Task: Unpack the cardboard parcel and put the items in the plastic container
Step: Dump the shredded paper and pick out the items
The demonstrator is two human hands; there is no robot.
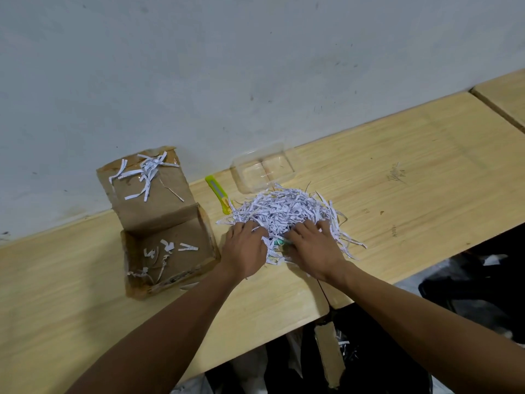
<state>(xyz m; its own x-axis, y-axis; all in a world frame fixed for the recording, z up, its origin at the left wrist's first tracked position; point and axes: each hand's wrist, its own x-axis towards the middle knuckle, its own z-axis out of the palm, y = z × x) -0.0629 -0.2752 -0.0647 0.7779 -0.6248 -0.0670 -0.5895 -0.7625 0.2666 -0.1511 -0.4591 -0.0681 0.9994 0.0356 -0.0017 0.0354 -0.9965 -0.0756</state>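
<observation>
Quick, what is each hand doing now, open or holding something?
Left hand: open, fingers spread on the shredded paper, holding nothing visible.
Right hand: open, flat on the paper; a green item lies beside it, grip unclear.

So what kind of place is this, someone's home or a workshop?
Probably a plain workroom or packing spot, though I can't be sure. A long wooden bench runs along a bare, scuffed wall, with an opened cardboard parcel, a heap of shredded paper and a yellow-green utility knife on it.
</observation>
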